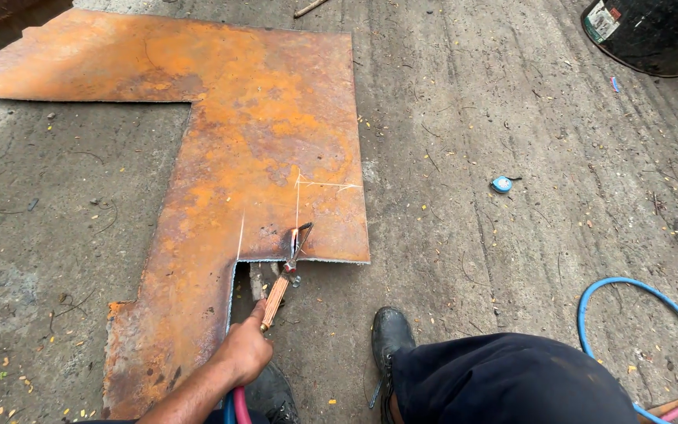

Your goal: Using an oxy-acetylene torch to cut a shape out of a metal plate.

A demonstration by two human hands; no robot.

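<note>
A hand holds a cutting torch at the near edge of a rusty steel sheet lying on a concrete floor.

The large, flat, orange-rusted steel sheet point(268, 133) is cut to a stepped outline, runs from far left to near centre, and carries thin chalk lines close to its near edge. It lies on the grey, gritty concrete floor point(496, 259), strewn with small leaves. A black round drum point(653, 31) stands far right. A blue hose point(637, 294) curves at near right beside a pink one. A black boot point(390, 334) rests just right of the sheet's near notch. The left hand point(243, 353) is closed around the copper-coloured cutting torch point(280, 286), whose tip rests on the sheet's near edge; the right hand is out of sight. A small blue tape measure point(502, 184) lies on the floor, well right of the sheet.
</note>
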